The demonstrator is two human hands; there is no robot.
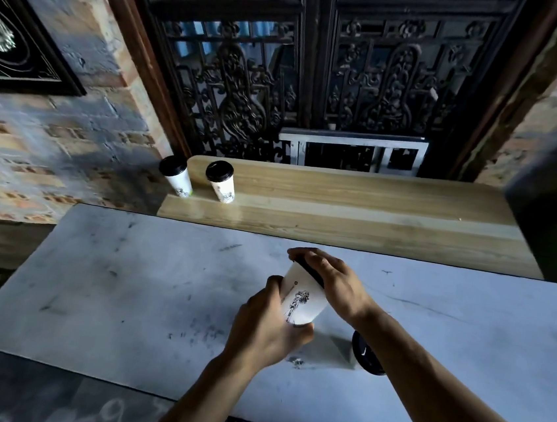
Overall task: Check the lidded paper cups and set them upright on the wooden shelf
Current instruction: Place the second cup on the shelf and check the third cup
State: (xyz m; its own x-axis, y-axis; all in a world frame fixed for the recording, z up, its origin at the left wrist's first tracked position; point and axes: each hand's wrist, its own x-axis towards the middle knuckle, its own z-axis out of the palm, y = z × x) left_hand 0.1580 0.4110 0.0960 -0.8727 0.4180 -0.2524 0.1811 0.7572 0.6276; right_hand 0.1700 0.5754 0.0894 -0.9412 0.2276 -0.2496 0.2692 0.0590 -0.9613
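Observation:
A white paper cup [304,299] with a black drawing and a black lid is held tilted above the marble table [125,280]. My left hand [266,333] grips its lower body and base. Over its lid my right hand [334,285] is clamped, hiding most of the lid. Two more lidded cups stand upright at the left end of the wooden shelf [373,214]: one [175,179] at the very edge, the other [222,181] just to its right. Another cup [363,355] lies on its side on the table, mostly hidden under my right forearm.
A dark carved wooden screen [317,87] rises behind the shelf, with a metal frame [352,150] leaning at its foot. Brick wall and a framed black picture [16,42] are on the left. The shelf stretches right of the two cups.

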